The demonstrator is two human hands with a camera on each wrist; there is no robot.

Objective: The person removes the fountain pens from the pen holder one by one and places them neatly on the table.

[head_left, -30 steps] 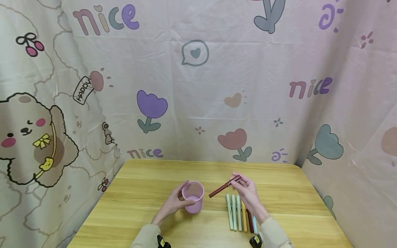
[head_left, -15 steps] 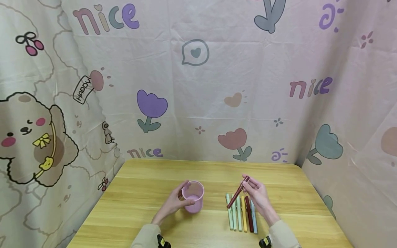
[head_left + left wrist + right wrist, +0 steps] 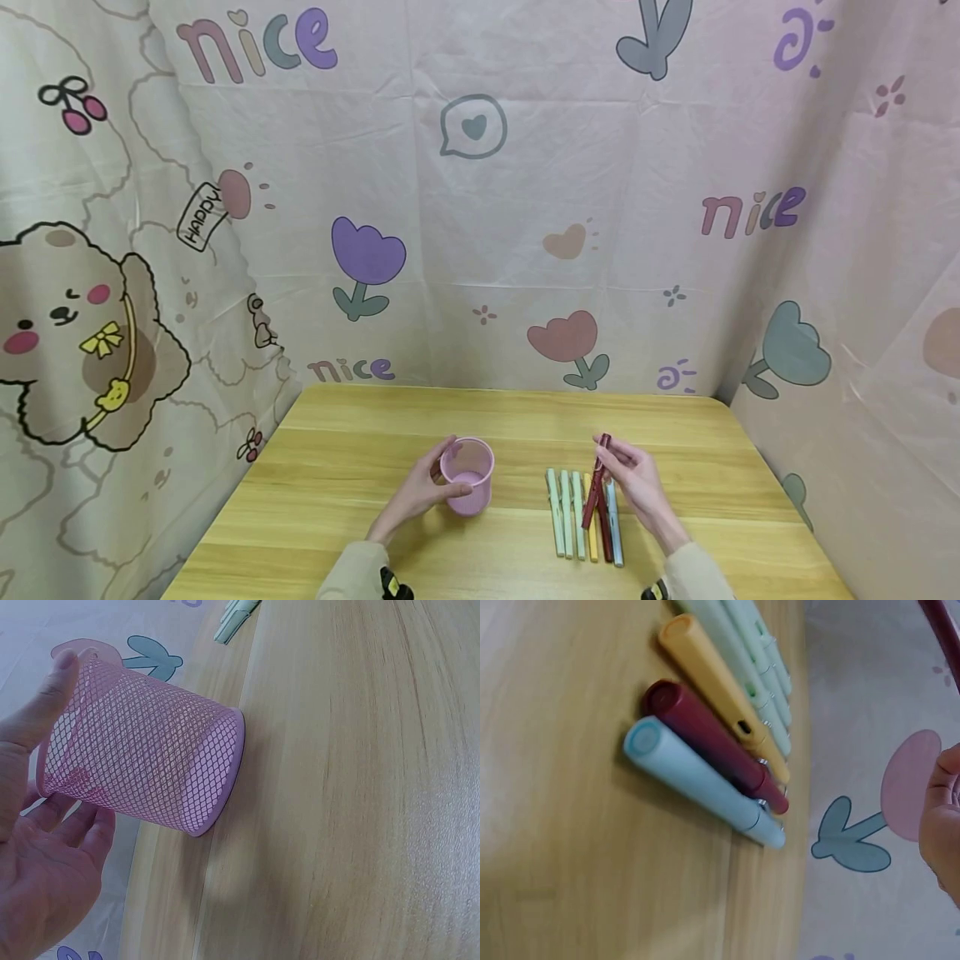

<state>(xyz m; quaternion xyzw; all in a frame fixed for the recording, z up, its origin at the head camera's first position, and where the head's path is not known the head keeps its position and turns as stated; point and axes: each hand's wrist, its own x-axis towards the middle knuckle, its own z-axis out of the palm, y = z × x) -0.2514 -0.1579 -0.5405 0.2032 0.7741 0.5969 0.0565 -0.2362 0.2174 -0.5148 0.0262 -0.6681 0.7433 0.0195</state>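
Note:
My left hand (image 3: 420, 490) holds a pink mesh pen cup (image 3: 142, 746) by its rim, thumb on the near side and fingers round the other. The cup stands upright on the table with its mouth up. In my right hand (image 3: 639, 483), thumb and fingers pinch the upper end of a dark red pen (image 3: 595, 498). It slants down over a row of pens: three pale green pens (image 3: 566, 517), a yellow pen (image 3: 720, 686), another dark red pen (image 3: 705, 735) and a light blue pen (image 3: 694, 772). Only part of the held pen shows in the right wrist view.
The wooden table (image 3: 337, 442) has its far edge against a hanging printed cloth (image 3: 465, 217). Another side of cloth (image 3: 862, 250) hangs at the right. The pen row lies to the right of the cup.
My right hand has moved right with the dark red pen, from near the cup to over the row, and the pen has turned steeper. The left hand and cup have stayed put.

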